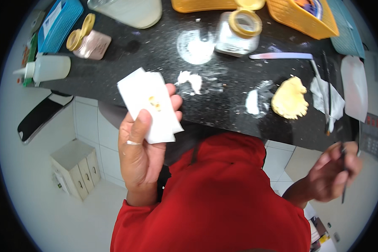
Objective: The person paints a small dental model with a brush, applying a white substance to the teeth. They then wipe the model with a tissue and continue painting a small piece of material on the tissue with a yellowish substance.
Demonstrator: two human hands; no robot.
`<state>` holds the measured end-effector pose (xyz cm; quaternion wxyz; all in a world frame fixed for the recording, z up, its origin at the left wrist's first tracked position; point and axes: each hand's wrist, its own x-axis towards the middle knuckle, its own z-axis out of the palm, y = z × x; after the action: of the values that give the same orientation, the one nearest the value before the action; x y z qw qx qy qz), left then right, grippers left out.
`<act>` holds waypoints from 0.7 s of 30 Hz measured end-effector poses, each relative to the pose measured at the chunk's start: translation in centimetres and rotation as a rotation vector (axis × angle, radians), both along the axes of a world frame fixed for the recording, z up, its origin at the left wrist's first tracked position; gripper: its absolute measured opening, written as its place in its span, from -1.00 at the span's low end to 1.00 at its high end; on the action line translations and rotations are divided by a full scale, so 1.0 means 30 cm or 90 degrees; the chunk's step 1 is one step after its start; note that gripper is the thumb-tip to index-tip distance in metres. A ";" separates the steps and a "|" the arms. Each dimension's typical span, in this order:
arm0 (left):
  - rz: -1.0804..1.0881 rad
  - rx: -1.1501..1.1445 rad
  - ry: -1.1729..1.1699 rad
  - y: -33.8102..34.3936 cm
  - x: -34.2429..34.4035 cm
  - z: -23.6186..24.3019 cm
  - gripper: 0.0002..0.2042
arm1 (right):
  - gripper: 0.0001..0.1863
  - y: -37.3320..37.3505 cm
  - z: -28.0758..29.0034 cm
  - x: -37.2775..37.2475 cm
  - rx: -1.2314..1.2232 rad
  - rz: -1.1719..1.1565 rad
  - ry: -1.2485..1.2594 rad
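In my left hand [143,166], layered white paper [143,90] is pinched between thumb and fingers. Small yellowish, tooth-like pieces [154,103] lie on it just beyond the thumb tip. A whitish smear marks the base of my thumb. Off to the right, past the bench's front edge, my right hand [334,174] is closed around a thin dark tool [344,187]; its tip is too blurred to make out. The yellow dental cast [289,98] rests on the bench between the hands, with a white strip [252,102] to its left.
White powder [195,46] and crumbs [190,82] are scattered on the black bench [222,111]. An open jar [238,38], lavender-handled spatula [281,55], thin brush [328,96] and crumpled tissue [319,93] lie rightward. Leftward are a pink-filled jar [95,44], squeeze bottle [52,68] and blue basket [62,25].
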<state>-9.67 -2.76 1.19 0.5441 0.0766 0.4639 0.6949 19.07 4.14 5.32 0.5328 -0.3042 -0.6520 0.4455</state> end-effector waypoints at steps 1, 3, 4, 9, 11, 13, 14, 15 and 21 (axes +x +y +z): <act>-0.019 -0.005 -0.004 0.009 -0.001 0.009 -0.52 | -0.80 0.007 -0.001 -0.075 0.009 0.063 -0.037; -0.029 -0.012 -0.013 -0.009 -0.018 0.014 -0.52 | -0.82 0.028 -0.057 -0.217 0.067 0.101 -0.060; -0.038 -0.019 -0.023 -0.009 -0.019 0.018 -0.50 | -0.85 0.026 -0.079 -0.284 0.106 0.056 -0.103; -0.083 -0.054 -0.073 -0.008 -0.041 0.021 -0.42 | -0.85 0.016 -0.148 -0.411 0.030 -0.041 -0.116; -0.093 -0.056 -0.076 -0.010 -0.039 0.017 -0.41 | -0.84 0.028 -0.163 -0.406 0.030 -0.029 -0.126; -0.099 -0.060 -0.078 -0.008 -0.037 0.014 -0.40 | -0.83 0.032 -0.169 -0.399 0.009 -0.023 -0.122; -0.106 -0.041 -0.079 -0.011 -0.039 0.009 -0.45 | -0.82 0.032 -0.168 -0.397 0.002 -0.020 -0.134; -0.113 -0.022 -0.080 -0.014 -0.041 0.004 -0.49 | -0.82 0.031 -0.165 -0.396 -0.005 -0.018 -0.146; -0.124 0.025 -0.098 -0.016 -0.052 -0.016 -0.52 | -0.82 0.034 -0.171 -0.406 -0.008 -0.016 -0.168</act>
<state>-11.25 -3.26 0.72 0.6413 0.0780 0.3974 0.6517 6.89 5.15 0.18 0.4458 -0.3719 -0.7099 0.3987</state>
